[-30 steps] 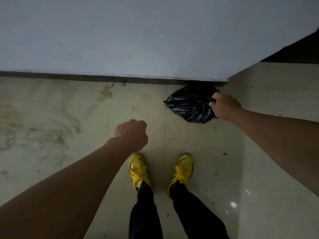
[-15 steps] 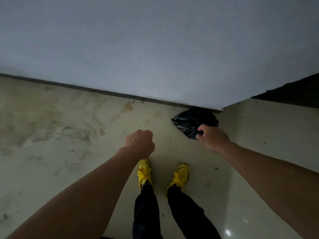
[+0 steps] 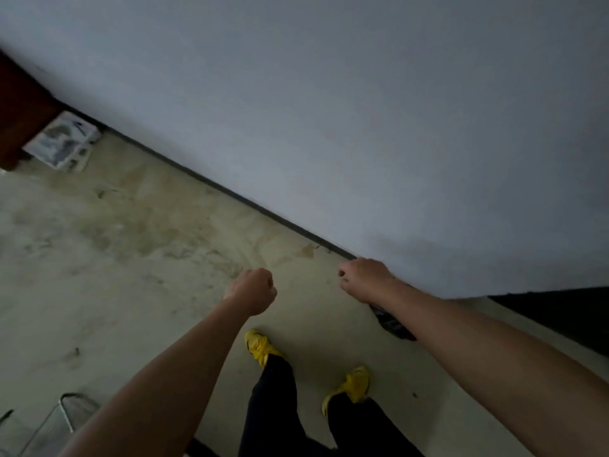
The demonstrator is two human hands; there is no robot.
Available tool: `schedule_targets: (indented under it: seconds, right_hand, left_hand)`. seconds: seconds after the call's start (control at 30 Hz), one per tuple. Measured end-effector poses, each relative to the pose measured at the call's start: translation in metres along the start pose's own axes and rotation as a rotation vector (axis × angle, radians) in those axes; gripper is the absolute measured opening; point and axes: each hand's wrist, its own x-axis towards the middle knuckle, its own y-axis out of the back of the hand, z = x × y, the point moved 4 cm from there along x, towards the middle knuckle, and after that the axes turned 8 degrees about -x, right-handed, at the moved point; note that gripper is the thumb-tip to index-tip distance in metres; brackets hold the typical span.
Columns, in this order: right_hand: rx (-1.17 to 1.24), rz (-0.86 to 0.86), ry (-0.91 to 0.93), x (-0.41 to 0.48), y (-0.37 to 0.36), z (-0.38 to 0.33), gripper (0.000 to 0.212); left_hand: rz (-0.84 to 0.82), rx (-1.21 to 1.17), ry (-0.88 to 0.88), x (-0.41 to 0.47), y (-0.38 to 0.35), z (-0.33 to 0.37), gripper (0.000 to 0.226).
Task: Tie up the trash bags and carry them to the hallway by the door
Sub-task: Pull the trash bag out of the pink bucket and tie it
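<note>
A black trash bag (image 3: 392,322) lies on the floor at the foot of the wall corner. Only a small dark part of it shows below my right forearm. My right hand (image 3: 364,279) hovers above and left of the bag with its fingers curled and holds nothing. My left hand (image 3: 253,289) is a closed fist in the air, left of the right hand and above my yellow shoes (image 3: 260,347). It too holds nothing.
A white wall (image 3: 362,127) with a dark baseboard runs diagonally across the view. A dark opening (image 3: 560,319) lies past its corner on the right. Brown furniture (image 3: 19,107) and a printed white box (image 3: 62,143) sit far left. A metal wire frame (image 3: 64,412) stands low left.
My right hand has let go of the black bag and drawn back to the left. The view has swung left, so the bag now sits mostly hidden under my right forearm.
</note>
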Motion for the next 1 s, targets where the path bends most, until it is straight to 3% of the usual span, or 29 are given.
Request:
schedule_targets:
  seconds: [0.23,0.43,0.77,1.0]
  right_hand:
    - [-0.189,0.080,0.101,0.082,0.123,-0.133,0.028]
    - [-0.278,0.120,0.285,0.149,0.216,-0.299,0.029]
    - [-0.533,0.159,0.580,0.281,0.339,-0.550,0.037]
    - [-0.674,0.232,0.817,0.379,0.424,-0.759,0.030]
  left_hand:
    - [0.132,-0.061,0.101,-0.009,0.142,-0.133,0.023]
    - [0.280,-0.123,0.248,-0.032,0.259,-0.255,0.024]
    - [0.443,-0.337,0.467,-0.012,0.395,-0.436,0.021]
    - [0.586,-0.470,0.735,-0.017,0.486,-0.576,0.023]
